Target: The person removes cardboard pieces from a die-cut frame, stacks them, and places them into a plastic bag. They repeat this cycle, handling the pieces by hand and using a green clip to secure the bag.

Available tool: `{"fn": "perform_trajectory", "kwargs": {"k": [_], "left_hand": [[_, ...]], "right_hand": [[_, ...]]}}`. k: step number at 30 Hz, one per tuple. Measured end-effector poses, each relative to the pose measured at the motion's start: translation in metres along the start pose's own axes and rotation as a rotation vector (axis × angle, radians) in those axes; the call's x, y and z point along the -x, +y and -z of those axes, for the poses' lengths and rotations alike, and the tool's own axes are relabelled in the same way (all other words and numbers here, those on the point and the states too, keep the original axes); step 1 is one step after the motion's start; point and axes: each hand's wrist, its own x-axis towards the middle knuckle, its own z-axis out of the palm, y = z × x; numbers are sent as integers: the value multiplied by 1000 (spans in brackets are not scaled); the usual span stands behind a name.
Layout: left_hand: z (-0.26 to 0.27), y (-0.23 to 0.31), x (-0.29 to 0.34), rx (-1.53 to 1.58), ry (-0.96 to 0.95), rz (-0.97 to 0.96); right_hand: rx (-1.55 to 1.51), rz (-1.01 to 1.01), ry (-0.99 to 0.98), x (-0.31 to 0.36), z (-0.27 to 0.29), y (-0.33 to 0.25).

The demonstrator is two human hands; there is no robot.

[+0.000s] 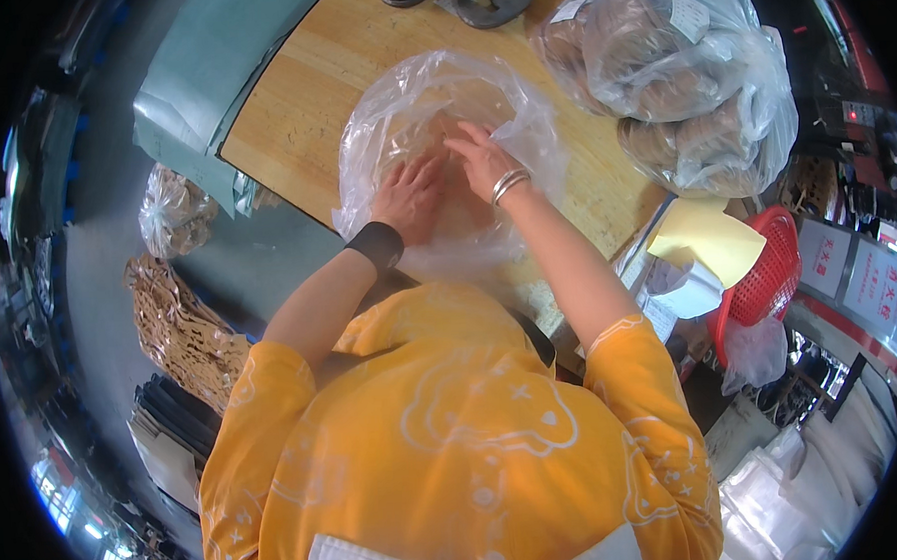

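Note:
A clear plastic bag (pixel 366 118) lies spread on the wooden table in front of me. Something tan or brownish shows through its film, but I cannot make out its kind. My left hand (pixel 410 197), with a black band at the wrist, rests on the bag with its fingers stretched out. To its right, my right hand (pixel 485 161), wearing silvery bangles, reaches over the bag's middle. Its fingers are extended and apart, the tips close to those of the left hand. Neither hand visibly grips anything.
Filled clear bags (pixel 660 81) of brown pieces stand at the table's far right. A dark metal tool (pixel 496 3) lies at the far edge. Papers (pixel 702 239) and a red plastic basket (pixel 768 266) are at right. Perforated brown sheets (pixel 180 327) stand on the left.

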Motion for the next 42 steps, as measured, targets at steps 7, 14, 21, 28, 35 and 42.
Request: {"fn": "perform_trajectory", "kwargs": {"k": [7,14,21,28,35,42], "left_hand": [[2,8,-3,-29,80,115],[6,14,-1,131,-121,351],[2,15,-2,137,-172,294],[13,-14,-32,93,-35,34],[4,-31,-55,-205,-213,-93],[21,-34,-91,-417,-337,-301]], "right_hand": [[146,-17,-76,-13,-2,7],[-145,-261,-22,12,-1,-1],[-96,-381,-174,53,-12,-14],[-44,-409,-128,27,-13,-10],[3,-346,203,-31,-28,15],[46,-415,91,-49,-24,38]]}}
